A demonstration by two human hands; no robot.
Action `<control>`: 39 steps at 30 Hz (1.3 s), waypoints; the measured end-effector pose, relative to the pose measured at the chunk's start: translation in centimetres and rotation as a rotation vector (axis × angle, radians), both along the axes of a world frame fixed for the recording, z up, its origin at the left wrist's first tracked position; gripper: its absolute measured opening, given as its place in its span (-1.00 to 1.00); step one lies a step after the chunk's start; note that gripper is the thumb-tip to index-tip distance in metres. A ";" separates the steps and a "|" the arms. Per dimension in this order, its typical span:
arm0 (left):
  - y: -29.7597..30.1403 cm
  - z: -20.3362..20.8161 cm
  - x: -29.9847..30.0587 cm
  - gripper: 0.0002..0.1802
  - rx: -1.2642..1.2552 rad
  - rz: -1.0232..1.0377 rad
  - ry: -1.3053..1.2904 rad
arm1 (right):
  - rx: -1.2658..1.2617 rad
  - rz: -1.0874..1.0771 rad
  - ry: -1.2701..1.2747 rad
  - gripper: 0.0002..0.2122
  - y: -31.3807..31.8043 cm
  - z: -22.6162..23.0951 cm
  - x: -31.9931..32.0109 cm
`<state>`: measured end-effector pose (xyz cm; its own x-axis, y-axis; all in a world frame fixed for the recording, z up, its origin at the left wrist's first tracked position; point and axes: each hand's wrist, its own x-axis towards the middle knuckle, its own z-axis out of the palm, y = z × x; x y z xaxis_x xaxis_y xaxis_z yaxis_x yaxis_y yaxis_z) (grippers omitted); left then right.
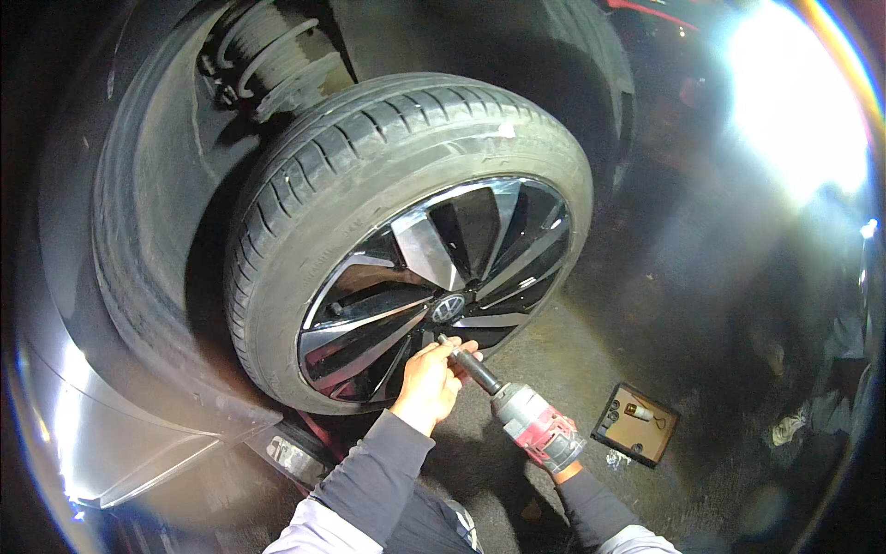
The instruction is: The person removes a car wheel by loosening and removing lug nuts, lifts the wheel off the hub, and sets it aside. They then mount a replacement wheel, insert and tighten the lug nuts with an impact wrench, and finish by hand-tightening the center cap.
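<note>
One grooved rubber tyre (pixel 314 231) | glossy spoked wheel (pixel 426 249) | tube-nosed power wrench (pixel 535 425)

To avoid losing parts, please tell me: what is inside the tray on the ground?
The tray holds a small cylinder and dark round pieces, too small to identify. What lies directly beneath them is covered.

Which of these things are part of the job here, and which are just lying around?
Part of the job:
Impact wrench, held in the right hand
Long dark socket on its nose, left hand around the tip
Car wheel

Apparently lying about:
Dark-rimmed tray, though its role is unclear
Crumpled pale scrap
</note>
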<state>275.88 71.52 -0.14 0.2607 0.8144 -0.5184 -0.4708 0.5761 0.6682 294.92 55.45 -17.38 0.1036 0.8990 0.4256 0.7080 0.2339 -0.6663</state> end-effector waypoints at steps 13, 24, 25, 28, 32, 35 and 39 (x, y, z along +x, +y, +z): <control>0.8 -0.5 -1.1 -0.69 -0.142 -0.084 0.055 | -0.066 0.023 0.205 -0.68 0.4 -0.6 -0.6; 1.6 -2.2 -1.1 -0.75 -0.171 -0.106 -0.054 | -0.094 -0.038 0.195 -0.70 1.1 -1.5 -1.4; 1.7 -2.6 -1.2 -0.75 -0.181 -0.090 -0.051 | -0.096 -0.034 0.241 -0.70 1.3 -1.5 -1.6; 2.1 -3.8 -1.8 -0.76 -0.192 -0.029 -0.050 | -0.099 -0.021 0.397 -0.71 1.9 -1.4 -2.1; 2.4 -4.5 -2.1 -0.77 -0.134 0.008 -0.056 | -0.064 -0.013 0.513 -0.72 2.8 -1.1 -3.0; 2.7 -4.5 -1.9 -0.77 -0.133 0.041 -0.051 | 0.013 -0.012 0.354 -0.72 3.6 -0.9 -3.3; 3.0 -4.4 -1.8 -0.77 -0.128 0.037 -0.069 | 0.008 0.001 0.401 -0.67 5.0 -1.2 -3.8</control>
<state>274.12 74.48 -4.56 0.2703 0.7526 -0.6005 -0.5360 0.6357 0.5555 291.14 60.44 -18.57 0.2620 0.8958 0.3589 0.3923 0.2409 -0.8877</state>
